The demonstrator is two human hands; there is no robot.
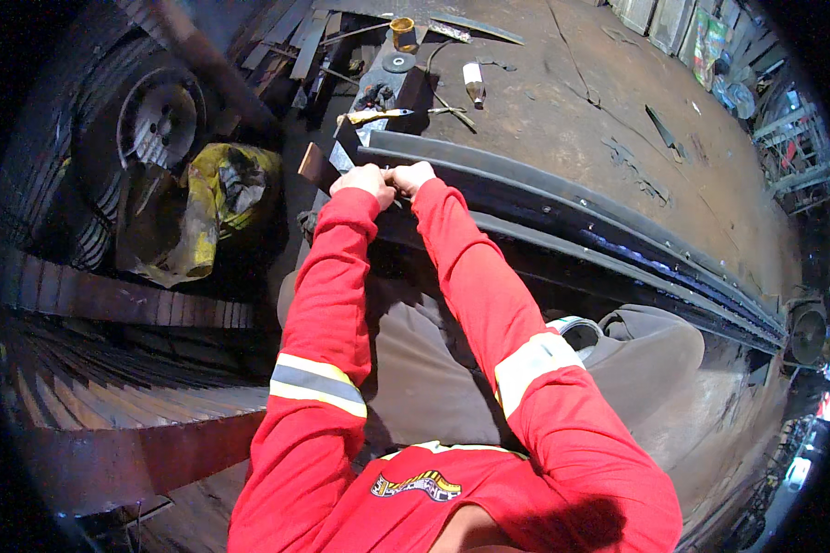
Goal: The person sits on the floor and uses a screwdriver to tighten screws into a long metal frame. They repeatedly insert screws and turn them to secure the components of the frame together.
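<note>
Metal beam [489,170] runs left to right; looks heavy, stiff, not fragile, maybe slick. Left hand [364,182] and right hand [409,177], both curled, meet by its left end; can't tell what they grasp. I'd grip its long edges.

My left hand [364,184] and right hand [409,177] hide what they touch, so I can't name it. The bottom edge cuts off my red shirt [518,490].

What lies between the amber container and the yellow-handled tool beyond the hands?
In the head view, a round dark disc and a dark lump, too unclear to identify, lie between.
</note>
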